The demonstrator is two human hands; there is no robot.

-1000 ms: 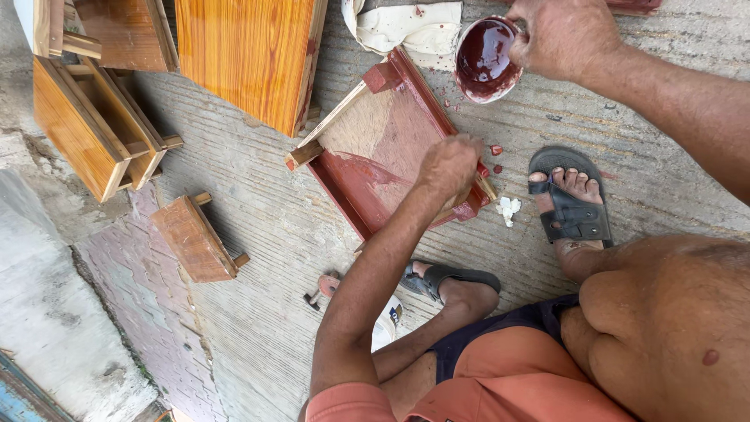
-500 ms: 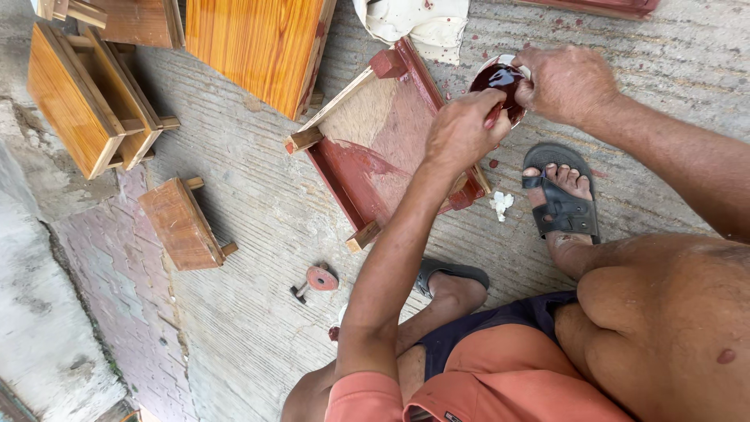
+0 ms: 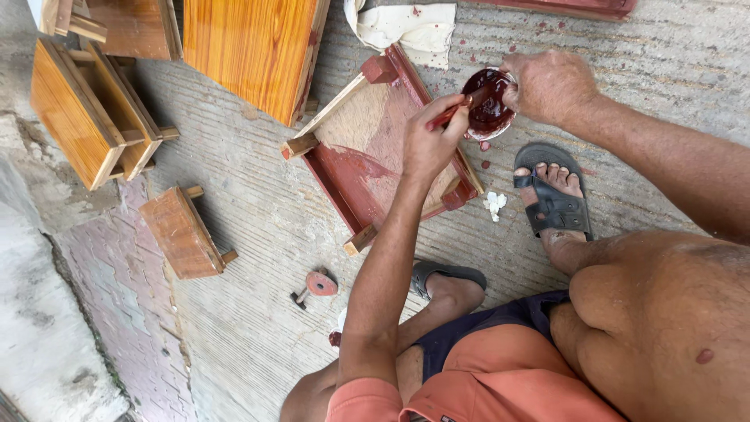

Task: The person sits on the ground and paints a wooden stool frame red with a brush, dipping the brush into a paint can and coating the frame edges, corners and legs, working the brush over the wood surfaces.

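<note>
Dark red-brown glossy stain filling the small round white-rimmed bowl (image 3: 488, 103). Same red-brown coating on the frame and one wet patch of the small upturned wooden stool (image 3: 375, 148), pale raw wood across the rest of its underside. Orange-golden varnish with darker grain streaks on the large wooden panel (image 3: 254, 51) at the top edge of the ground, and on the boxy wooden stool (image 3: 86, 113) toward the top left corner. Duller brown on the little wooden stool (image 3: 181, 232). Cream-white crumpled cloth (image 3: 406, 27) speckled with red spots. Grey ribbed concrete ground (image 3: 258, 258) dotted red near the bowl. Dark grey strapped sandal (image 3: 553, 199). Salmon-orange cloth (image 3: 484, 383) along the bottom edge.
</note>
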